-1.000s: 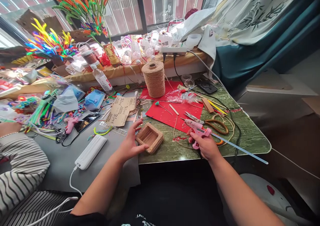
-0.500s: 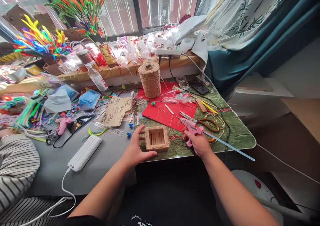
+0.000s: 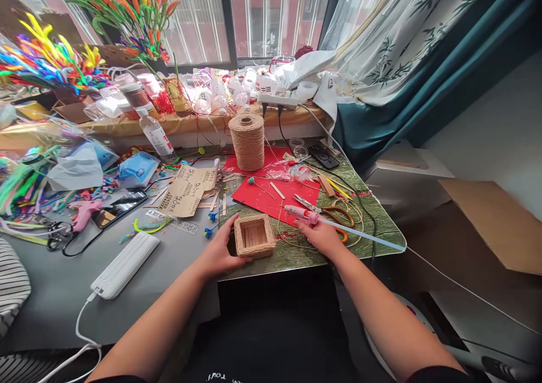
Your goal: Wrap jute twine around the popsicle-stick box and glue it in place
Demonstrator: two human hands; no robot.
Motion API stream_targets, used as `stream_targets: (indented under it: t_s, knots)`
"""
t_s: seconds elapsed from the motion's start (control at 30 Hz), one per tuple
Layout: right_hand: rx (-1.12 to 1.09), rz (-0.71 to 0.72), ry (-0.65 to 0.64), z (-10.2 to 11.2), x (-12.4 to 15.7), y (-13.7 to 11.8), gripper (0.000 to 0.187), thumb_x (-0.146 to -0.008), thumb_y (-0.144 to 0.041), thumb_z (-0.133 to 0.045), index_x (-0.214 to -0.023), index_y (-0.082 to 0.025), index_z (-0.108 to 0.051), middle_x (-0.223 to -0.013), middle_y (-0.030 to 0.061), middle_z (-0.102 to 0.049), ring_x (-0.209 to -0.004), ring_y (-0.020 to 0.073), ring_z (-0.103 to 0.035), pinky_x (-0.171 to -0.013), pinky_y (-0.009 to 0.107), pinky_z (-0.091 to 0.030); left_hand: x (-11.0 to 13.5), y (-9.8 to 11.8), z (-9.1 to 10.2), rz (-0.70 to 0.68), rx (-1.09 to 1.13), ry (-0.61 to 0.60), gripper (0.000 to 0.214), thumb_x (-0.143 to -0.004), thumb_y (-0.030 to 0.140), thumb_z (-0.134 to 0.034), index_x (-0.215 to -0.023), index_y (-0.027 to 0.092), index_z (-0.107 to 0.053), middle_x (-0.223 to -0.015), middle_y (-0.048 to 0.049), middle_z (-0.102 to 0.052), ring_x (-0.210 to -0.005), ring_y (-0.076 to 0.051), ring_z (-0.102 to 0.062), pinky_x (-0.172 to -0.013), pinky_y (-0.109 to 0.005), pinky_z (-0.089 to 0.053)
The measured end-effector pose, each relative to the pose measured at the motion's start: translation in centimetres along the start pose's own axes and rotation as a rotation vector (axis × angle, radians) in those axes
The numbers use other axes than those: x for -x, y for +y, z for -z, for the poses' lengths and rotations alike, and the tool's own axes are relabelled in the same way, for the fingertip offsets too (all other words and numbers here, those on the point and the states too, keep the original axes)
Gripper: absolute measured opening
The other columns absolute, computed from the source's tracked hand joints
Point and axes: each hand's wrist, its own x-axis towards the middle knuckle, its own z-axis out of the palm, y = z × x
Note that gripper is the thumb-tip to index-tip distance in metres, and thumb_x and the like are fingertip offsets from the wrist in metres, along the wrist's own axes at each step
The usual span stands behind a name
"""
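A small square box [image 3: 254,248] wrapped in jute twine, its wooden-stick inside showing, stands near the table's front edge. My left hand [image 3: 215,255] cups its left side, fingers at the back corner and thumb along the front. To the right, my right hand [image 3: 322,237] is closed around a pink hot glue gun [image 3: 308,216]. The gun lies low over the table, nozzle pointing left, and a long clear glue stick [image 3: 366,234] sticks out of its rear. My palm hides the handle. Beneath and beside it are orange-handled scissors [image 3: 341,214] and loose twine.
Behind stand a big twine spool [image 3: 248,143] and red sheets [image 3: 271,199]. Sandpaper [image 3: 188,191], a white power bank [image 3: 125,265], a second pink glue gun [image 3: 84,215] and pipe cleaners crowd the left. A co-worker's striped sleeve [image 3: 12,281] shows at the far left.
My left hand has closed in on the box, its thumb now against the front. My right hand has turned palm down with the glue gun, lowering it slightly. The view has shifted right.
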Motion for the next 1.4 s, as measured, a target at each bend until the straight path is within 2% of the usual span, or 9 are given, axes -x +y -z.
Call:
stream_targets:
  t_s: [0.17,0.57,0.67,0.77,0.9,0.97,1.1,1.27,1.4]
  knots:
    - [0.143,0.168,-0.159,0.2,-3.3,-1.8,0.038,-0.092,-0.044,-0.071,-0.127,-0.029,-0.077,-0.121,0.0046,-0.079,-0.118,0.0288,-0.070,-0.113,0.045,-0.048,-0.3,-0.1,0.2,0.016,0.067,0.063,0.108,-0.064,0.043,-0.095,-0.154,0.028,-0.037,-0.158,-0.0159,-0.044,-0.148,-0.037,-0.046,-0.123,-0.057,-0.038]
    - [0.342,0.150,-0.245,-2.4,-6.8,-1.3,0.039,-0.093,-0.037,-0.071,-0.131,-0.032,-0.075,-0.117,0.0021,-0.080,-0.104,0.0281,-0.073,-0.100,0.042,-0.053,-0.5,0.1,0.3,0.017,0.013,-0.008,0.112,-0.063,0.043,-0.095,-0.155,0.026,-0.033,-0.154,-0.0172,-0.049,-0.144,-0.038,-0.049,-0.122,-0.057,-0.039]
    - [0.386,0.175,-0.189,-1.7,-6.0,-1.2,0.039,-0.088,-0.042,-0.077,-0.124,-0.027,-0.078,-0.118,0.0055,-0.079,-0.107,0.0298,-0.071,-0.101,0.044,-0.052,-0.5,0.0,0.3,0.017,0.045,-0.014,0.113,-0.063,0.042,-0.095,-0.157,0.027,-0.032,-0.154,-0.0174,-0.049,-0.145,-0.038,-0.049,-0.123,-0.057,-0.039]
    - [0.438,0.204,0.008,-0.9,-3.4,-0.7,0.045,-0.083,-0.047,-0.082,-0.120,-0.022,-0.076,-0.117,0.0115,-0.076,-0.110,0.0328,-0.068,-0.102,0.049,-0.052,-0.3,-0.3,0.3,0.025,0.046,-0.011,0.119,-0.064,0.044,-0.095,-0.161,0.028,-0.026,-0.158,-0.0177,-0.044,-0.148,-0.037,-0.046,-0.125,-0.057,-0.036]
    - [0.339,0.273,0.246,-1.3,2.6,0.4,0.030,-0.098,-0.044,-0.064,-0.120,-0.026,-0.073,-0.121,0.0127,-0.072,-0.118,0.0325,-0.065,-0.109,0.052,-0.049,-0.3,-0.4,0.2,0.026,0.027,-0.026,0.133,-0.060,0.046,-0.097,-0.165,0.029,-0.017,-0.163,-0.0188,-0.038,-0.151,-0.039,-0.042,-0.125,-0.058,-0.034]
    - [0.245,0.270,0.179,-2.3,5.5,1.1,0.028,-0.104,-0.040,-0.054,-0.119,-0.029,-0.075,-0.121,0.0113,-0.073,-0.118,0.0327,-0.066,-0.110,0.055,-0.049,-0.5,-0.3,0.2,0.025,-0.001,-0.038,0.133,-0.059,0.046,-0.097,-0.165,0.028,-0.017,-0.162,-0.0186,-0.040,-0.150,-0.040,-0.042,-0.126,-0.060,-0.033]
    - [0.127,0.238,-0.024,-5.2,8.2,1.9,0.042,-0.106,-0.038,-0.050,-0.146,-0.034,-0.060,-0.146,0.0073,-0.063,-0.137,0.0330,-0.057,-0.120,0.057,-0.042,-1.0,0.3,0.1,-0.007,-0.008,-0.028,0.116,-0.062,0.045,-0.095,-0.158,0.028,-0.032,-0.155,-0.0156,-0.048,-0.146,-0.039,-0.047,-0.124,-0.060,-0.035]
    - [-0.035,0.244,-0.061,-8.3,6.5,0.4,0.075,-0.098,-0.044,-0.067,-0.163,-0.035,-0.033,-0.171,0.0055,-0.032,-0.154,0.0330,-0.037,-0.127,0.055,-0.033,-0.3,1.3,0.4,-0.011,0.276,-0.056,0.106,-0.063,0.048,-0.095,-0.151,0.025,-0.040,-0.150,-0.0157,-0.055,-0.141,-0.040,-0.052,-0.119,-0.058,-0.043]
    - [-0.252,0.209,-0.133,-10.4,5.0,-1.6,0.077,-0.100,-0.057,-0.060,-0.166,-0.035,-0.025,-0.172,0.0039,-0.029,-0.158,0.0312,-0.030,-0.130,0.053,-0.027,1.1,2.6,0.0,0.046,0.395,-0.051,0.109,-0.072,0.058,-0.088,-0.159,0.025,-0.031,-0.159,-0.0161,-0.047,-0.149,-0.043,-0.044,-0.122,-0.061,-0.038]
